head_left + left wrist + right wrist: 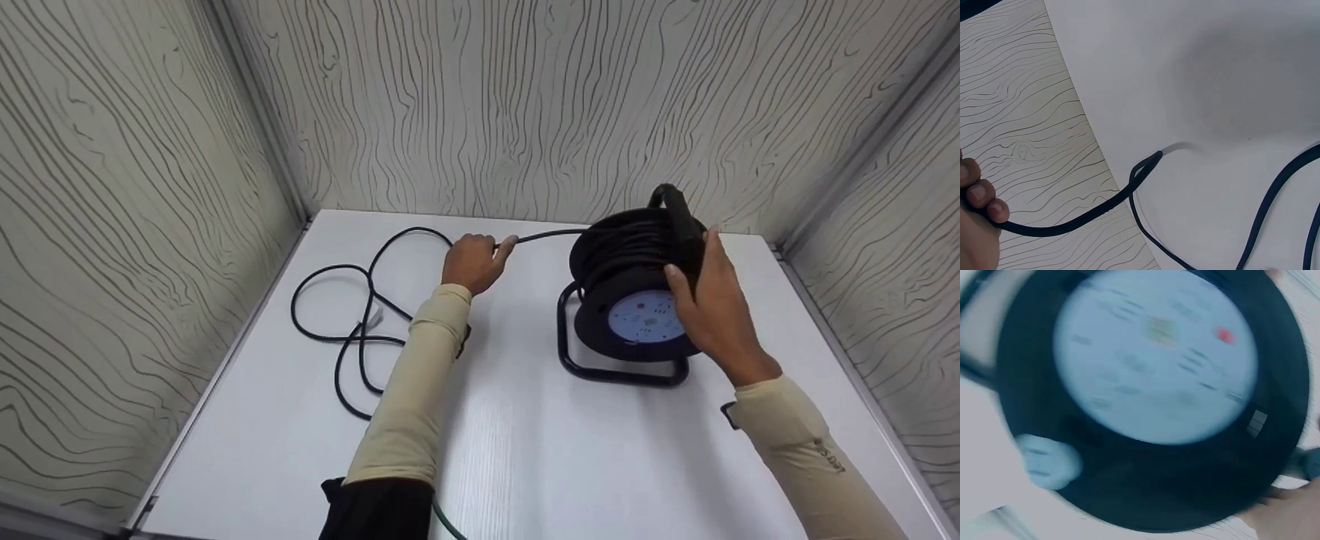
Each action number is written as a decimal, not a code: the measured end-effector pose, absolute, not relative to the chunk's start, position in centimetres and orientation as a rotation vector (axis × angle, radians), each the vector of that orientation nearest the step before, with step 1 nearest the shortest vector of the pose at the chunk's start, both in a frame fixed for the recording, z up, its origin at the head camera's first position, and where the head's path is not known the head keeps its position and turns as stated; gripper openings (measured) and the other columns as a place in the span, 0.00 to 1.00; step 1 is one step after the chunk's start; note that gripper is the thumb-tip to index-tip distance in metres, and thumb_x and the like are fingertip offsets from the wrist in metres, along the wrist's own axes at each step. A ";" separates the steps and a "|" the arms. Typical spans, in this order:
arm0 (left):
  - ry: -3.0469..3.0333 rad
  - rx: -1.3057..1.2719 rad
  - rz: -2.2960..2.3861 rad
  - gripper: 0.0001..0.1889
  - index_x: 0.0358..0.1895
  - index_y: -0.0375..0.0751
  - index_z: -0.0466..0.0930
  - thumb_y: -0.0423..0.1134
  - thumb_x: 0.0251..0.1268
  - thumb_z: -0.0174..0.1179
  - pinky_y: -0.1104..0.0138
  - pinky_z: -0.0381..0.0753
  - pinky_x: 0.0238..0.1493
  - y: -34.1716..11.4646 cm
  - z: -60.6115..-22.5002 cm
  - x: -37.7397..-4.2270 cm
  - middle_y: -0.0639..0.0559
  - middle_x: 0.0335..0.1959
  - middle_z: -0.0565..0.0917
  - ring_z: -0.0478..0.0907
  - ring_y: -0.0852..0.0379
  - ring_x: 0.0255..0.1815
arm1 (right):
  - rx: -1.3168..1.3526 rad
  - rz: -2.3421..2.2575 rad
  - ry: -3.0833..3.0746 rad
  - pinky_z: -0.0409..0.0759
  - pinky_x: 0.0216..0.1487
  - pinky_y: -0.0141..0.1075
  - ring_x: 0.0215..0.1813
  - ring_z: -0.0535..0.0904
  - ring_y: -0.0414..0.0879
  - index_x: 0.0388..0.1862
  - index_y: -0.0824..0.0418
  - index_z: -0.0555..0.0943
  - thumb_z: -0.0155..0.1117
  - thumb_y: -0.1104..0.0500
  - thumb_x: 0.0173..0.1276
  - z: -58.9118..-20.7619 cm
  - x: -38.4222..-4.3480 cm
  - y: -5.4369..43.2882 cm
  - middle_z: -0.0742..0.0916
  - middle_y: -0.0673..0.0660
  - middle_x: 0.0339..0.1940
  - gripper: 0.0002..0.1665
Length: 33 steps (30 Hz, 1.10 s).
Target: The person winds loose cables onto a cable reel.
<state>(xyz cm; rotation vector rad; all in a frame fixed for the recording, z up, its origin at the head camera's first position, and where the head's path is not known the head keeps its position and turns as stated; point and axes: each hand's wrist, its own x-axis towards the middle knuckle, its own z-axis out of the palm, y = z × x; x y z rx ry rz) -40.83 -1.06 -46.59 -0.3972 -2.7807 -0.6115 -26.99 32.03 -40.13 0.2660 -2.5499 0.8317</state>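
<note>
A black cable reel (615, 322) stands on the right part of the white table, black cable wound thickly on its drum. Its round pale blue socket panel (649, 316) faces the front, and shows blurred in the right wrist view (1157, 394). My right hand (720, 315) rests against the reel's right rim below the black handle (681, 217), fingers fairly straight and thumb spread apart. Left of the reel, my left hand (476, 262) grips the black cable (551, 235), which runs from it to the drum. Curled fingers wrap the cable in the left wrist view (979, 194).
Loose loops of black cable (300, 300) lie on the table's left side, partly under my left forearm. The white table (510, 442) is bordered by wood-patterned panels (487, 112) at the back and sides. A green cord (448, 521) shows at the front edge.
</note>
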 end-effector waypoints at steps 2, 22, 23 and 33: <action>-2.769 -0.407 -0.605 0.38 0.41 0.39 0.88 0.67 0.80 0.36 0.55 0.81 0.49 -1.1 -46.4 -40.9 0.45 0.36 0.87 0.83 0.48 0.43 | 0.277 0.738 -2.480 0.48 0.76 0.61 0.81 0.48 0.67 0.82 0.71 0.45 0.50 0.51 0.83 -41.8 -26.7 32.4 0.56 0.74 0.80 0.43; -2.783 -0.377 -0.539 0.39 0.41 0.38 0.87 0.68 0.79 0.36 0.55 0.82 0.47 -0.9 -46.3 -40.7 0.44 0.36 0.87 0.84 0.47 0.43 | 0.265 0.177 -2.205 0.70 0.30 0.56 0.32 0.71 0.66 0.44 0.80 0.72 0.67 0.60 0.66 -50.1 -26.0 34.9 0.76 0.73 0.34 0.22; -2.784 -0.376 -0.539 0.39 0.42 0.38 0.88 0.68 0.79 0.36 0.55 0.82 0.47 -0.9 -46.4 -40.7 0.44 0.36 0.87 0.84 0.47 0.43 | 0.266 0.174 -2.205 0.71 0.29 0.56 0.31 0.72 0.66 0.43 0.79 0.73 0.67 0.61 0.67 -50.2 -26.0 34.9 0.77 0.72 0.33 0.20; -2.779 -0.382 -0.572 0.39 0.44 0.38 0.88 0.68 0.79 0.35 0.55 0.82 0.49 -1.0 -46.5 -40.6 0.45 0.37 0.88 0.84 0.47 0.45 | 0.178 0.188 -2.210 0.75 0.23 0.57 0.36 0.71 0.68 0.40 0.81 0.73 0.60 0.72 0.65 -50.7 -25.6 35.5 0.76 0.75 0.34 0.10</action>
